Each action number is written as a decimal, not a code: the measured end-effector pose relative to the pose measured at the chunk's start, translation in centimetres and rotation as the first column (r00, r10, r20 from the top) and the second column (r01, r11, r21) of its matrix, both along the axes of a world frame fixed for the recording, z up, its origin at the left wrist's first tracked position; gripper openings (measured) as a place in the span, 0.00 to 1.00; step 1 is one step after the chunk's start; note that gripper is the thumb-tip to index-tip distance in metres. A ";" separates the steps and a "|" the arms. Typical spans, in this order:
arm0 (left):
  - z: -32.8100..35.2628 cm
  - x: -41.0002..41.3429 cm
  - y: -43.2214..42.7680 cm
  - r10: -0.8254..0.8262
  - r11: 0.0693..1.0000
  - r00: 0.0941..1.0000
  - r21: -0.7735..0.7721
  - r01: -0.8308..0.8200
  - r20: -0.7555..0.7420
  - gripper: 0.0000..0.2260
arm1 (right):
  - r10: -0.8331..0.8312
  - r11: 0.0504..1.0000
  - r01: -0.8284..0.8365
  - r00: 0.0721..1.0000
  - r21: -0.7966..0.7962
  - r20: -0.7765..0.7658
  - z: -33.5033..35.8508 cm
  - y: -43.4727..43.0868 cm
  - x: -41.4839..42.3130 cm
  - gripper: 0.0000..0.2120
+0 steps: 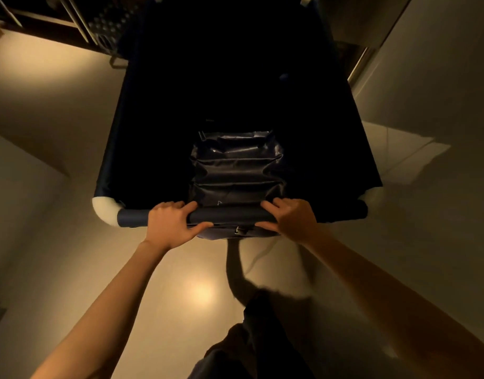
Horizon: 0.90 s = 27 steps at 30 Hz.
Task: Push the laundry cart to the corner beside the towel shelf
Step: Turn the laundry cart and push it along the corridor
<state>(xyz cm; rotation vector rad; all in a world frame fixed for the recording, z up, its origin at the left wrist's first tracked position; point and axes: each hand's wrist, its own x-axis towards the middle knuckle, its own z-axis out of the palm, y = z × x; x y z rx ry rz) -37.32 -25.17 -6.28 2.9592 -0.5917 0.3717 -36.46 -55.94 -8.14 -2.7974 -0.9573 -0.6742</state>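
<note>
Head view, hands [235,220] gripping laundry cart [331,160], possibly shelving [79,23] far-left

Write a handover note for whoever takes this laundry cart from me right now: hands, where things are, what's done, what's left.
Left hand: closed on the cart's handle bar, left of centre.
Right hand: closed on the same bar, right of centre.
Laundry cart: directly ahead on the floor, dark fabric body; its inside is too dark to tell the contents.
Shelf unit: ahead on the left, near the cart's far left corner.
Done: cart gripped and pointing towards the shelf.
Left: push it into the corner beside the shelf, then let go.
</note>
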 end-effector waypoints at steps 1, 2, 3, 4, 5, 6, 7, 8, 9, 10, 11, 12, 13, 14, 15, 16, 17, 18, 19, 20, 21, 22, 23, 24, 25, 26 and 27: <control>0.0 -0.8 0.5 -0.005 1.000 1.000 -0.002 0.005 0.001 0.35 | 0.026 1.000 -0.026 0.999 -0.002 0.023 -0.1 0.4 -0.7 0.22; 0.0 -1.5 1.0 -0.011 1.000 1.000 -0.001 0.011 -0.002 0.35 | 0.050 0.999 -0.050 0.998 -0.001 0.045 -0.1 1.0 -1.4 0.22; 0.2 -2.4 1.5 -0.018 1.000 1.000 -0.003 0.018 -0.002 0.35 | 0.066 0.998 -0.067 0.996 0.000 0.066 -0.1 1.7 -2.3 0.22; 0.3 -3.4 2.1 -0.026 1.000 1.000 -0.006 0.026 0.002 0.36 | 0.073 0.997 -0.073 0.993 0.002 0.091 -0.1 2.3 -3.3 0.22; 0.4 -4.4 2.8 -0.031 1.000 1.000 -0.006 0.031 0.007 0.36 | 0.071 0.997 -0.072 0.990 0.000 0.118 -0.2 2.9 -4.5 0.22; 0.4 -5.4 3.5 -0.032 0.999 0.999 -0.006 0.032 0.009 0.36 | 0.068 0.998 -0.068 0.988 -0.004 0.138 -0.3 3.6 -5.8 0.22; 0.5 -6.5 4.3 -0.036 0.999 0.999 -0.006 0.036 0.005 0.37 | 0.061 0.998 -0.061 0.987 -0.006 0.147 -0.3 4.4 -7.2 0.22; 0.5 -7.7 5.1 -0.041 0.999 0.999 -0.006 0.041 -0.006 0.38 | 0.049 0.999 -0.049 0.988 -0.003 0.146 -0.4 5.3 -8.6 0.22; 0.5 -9.0 5.9 -0.046 0.999 0.999 -0.004 0.046 -0.020 0.38 | 0.031 0.999 -0.032 0.990 0.005 0.137 -0.5 6.2 -10.1 0.22; 0.5 -10.1 6.7 -0.049 0.999 0.998 0.001 0.049 -0.034 0.39 | 0.004 1.000 -0.006 0.992 0.012 0.126 -0.6 7.2 -11.6 0.22; 0.5 -11.3 7.6 -0.056 0.998 0.997 0.006 0.057 -0.046 0.38 | -0.025 1.000 0.023 0.993 0.016 0.115 -0.6 8.2 -13.1 0.23; 0.5 -12.4 8.5 -0.066 0.998 0.996 0.011 0.067 -0.056 0.38 | -0.053 0.999 0.051 0.993 0.016 0.105 -0.6 9.2 -14.5 0.23; 0.5 -13.4 9.3 -0.077 0.997 0.995 0.015 0.078 -0.057 0.38 | -0.075 0.997 0.075 0.993 0.011 0.096 -0.6 10.1 -16.0 0.24; 0.5 -14.5 10.1 -0.085 0.996 0.995 0.019 0.086 -0.051 0.38 | -0.090 0.996 0.090 0.992 0.005 0.089 -0.6 10.9 -17.3 0.24; 0.4 -15.6 10.9 -0.091 0.996 0.995 0.018 0.092 -0.046 0.38 | -0.094 0.996 0.094 0.992 0.003 0.078 -0.5 11.7 -18.6 0.24; 0.3 -16.7 11.7 -0.094 0.995 0.995 0.013 0.095 -0.043 0.37 | -0.090 0.996 0.090 0.994 0.005 0.063 -0.5 12.4 -19.9 0.24; 0.1 -17.8 12.3 -0.096 0.995 0.994 0.011 0.097 -0.042 0.37 | -0.081 0.997 0.080 0.996 0.009 0.047 -0.4 13.1 -21.1 0.24; 0.0 -18.8 12.9 -0.098 0.995 0.994 0.011 0.098 -0.043 0.37 | -0.070 0.997 0.069 0.997 0.015 0.036 -0.5 13.6 -22.2 0.24; -0.2 -19.8 13.3 -0.099 0.995 0.994 0.014 0.100 -0.045 0.37 | -0.062 0.998 0.061 0.998 0.025 0.030 -0.5 14.0 -23.3 0.24; -0.4 -20.8 13.7 -0.099 0.995 0.994 0.017 0.099 -0.045 0.36 | -0.060 0.998 0.058 0.998 0.036 0.034 -0.6 14.3 -24.3 0.24; -0.6 -21.6 13.9 -0.096 0.995 0.994 0.020 0.097 -0.045 0.36 | -0.062 0.997 0.060 0.997 0.044 0.044 -0.7 14.5 -25.2 0.23; -0.7 -22.5 14.1 -0.092 0.995 0.995 0.020 0.093 -0.048 0.35 | -0.064 0.997 0.062 0.996 0.044 0.058 -0.8 14.5 -26.0 0.23; -0.8 -23.3 14.1 -0.089 0.996 0.995 0.018 0.090 -0.053 0.35 | -0.063 0.997 0.060 0.996 0.037 0.070 -0.9 14.5 -26.8 0.23; -0.8 -24.0 13.9 -0.086 0.996 0.995 0.015 0.087 -0.056 0.35 | -0.061 0.998 0.059 0.995 0.025 0.077 -1.0 14.3 -27.4 0.23; -0.8 -24.7 13.6 -0.081 0.997 0.995 0.011 0.082 -0.054 0.35 | -0.060 0.998 0.059 0.996 0.012 0.072 -0.9 14.0 -27.9 0.23; -0.8 -25.2 13.2 -0.074 0.997 0.996 0.009 0.075 -0.052 0.35 | -0.059 0.998 0.059 0.997 0.000 0.054 -0.7 13.6 -28.3 0.23; -0.7 -25.7 12.6 -0.066 0.998 0.996 0.005 0.067 -0.053 0.35 | -0.059 0.998 0.060 0.998 -0.012 0.027 -0.5 13.2 -28.6 0.24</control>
